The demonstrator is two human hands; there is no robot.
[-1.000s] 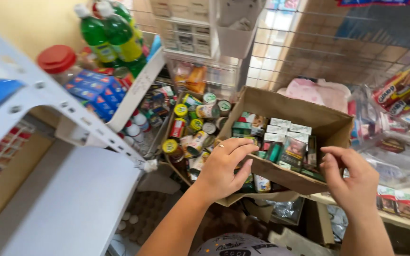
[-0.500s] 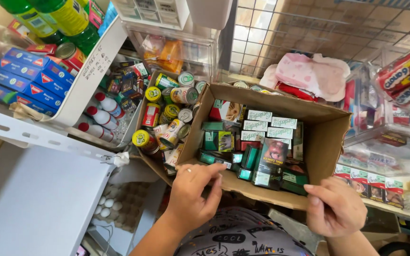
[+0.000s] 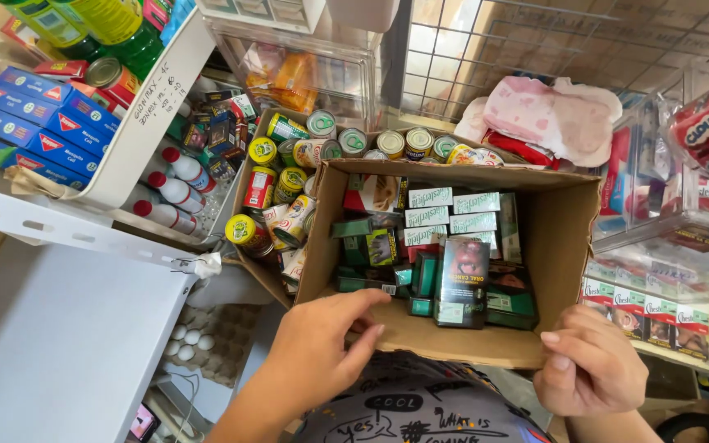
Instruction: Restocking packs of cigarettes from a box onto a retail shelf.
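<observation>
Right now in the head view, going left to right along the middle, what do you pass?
Blue boxes → red-capped white bottles → tins → cardboard box of green packets → clear plastic bins.

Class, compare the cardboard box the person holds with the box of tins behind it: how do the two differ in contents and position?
The held box is filled with small flat packets, mostly green and white; the tin box holds round tins lying jumbled. The held box is gripped at its near edge by the left hand and right hand; no hand touches the tin box. The held box sits nearer, covering part of the tin box. Both are open brown cardboard.
</observation>
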